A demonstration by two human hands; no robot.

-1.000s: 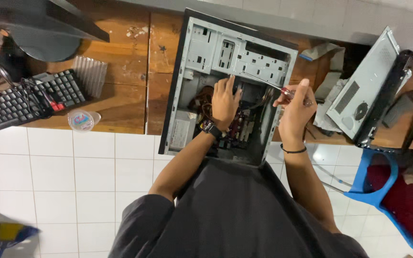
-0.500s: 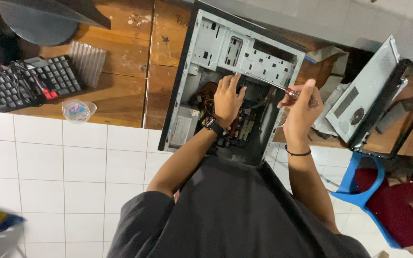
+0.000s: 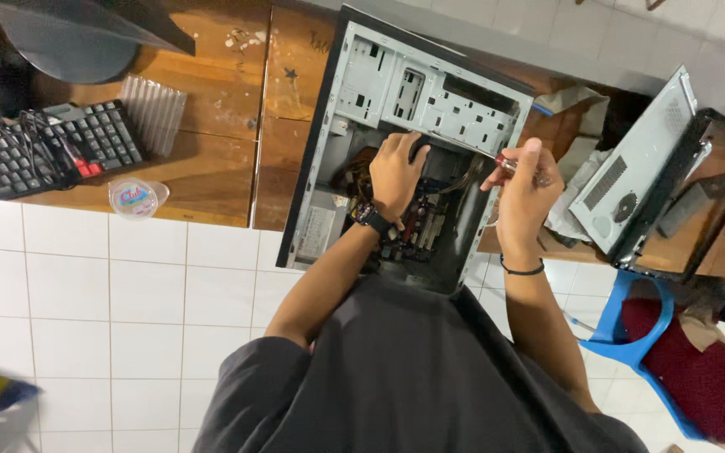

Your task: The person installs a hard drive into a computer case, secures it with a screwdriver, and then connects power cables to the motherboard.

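Note:
An open desktop computer case point(image 3: 396, 84) lies on its side on a wooden table point(image 3: 211, 109), its inside facing me. My left hand point(image 3: 396, 172), with a dark watch on the wrist, reaches into the case and presses on parts above the red circuit board point(image 3: 421, 226). My right hand point(image 3: 524, 189), a black band on its wrist, hovers over the case's right edge and grips a small screwdriver point(image 3: 509, 164) with a red and clear handle. What the left hand's fingers touch is hidden.
A black keyboard point(image 3: 39, 155) with cables, a monitor base point(image 3: 77, 38), a ribbed metal heatsink point(image 3: 154, 113) and a small plastic cup point(image 3: 133, 198) sit at left. The removed side panel point(image 3: 639, 168) leans at right. A blue plastic chair point(image 3: 631, 335) stands on white floor tiles.
My right hand has dropped slightly and drawn the screwdriver closer to the case edge. My left hand has stayed inside the case. The view has shifted a little.

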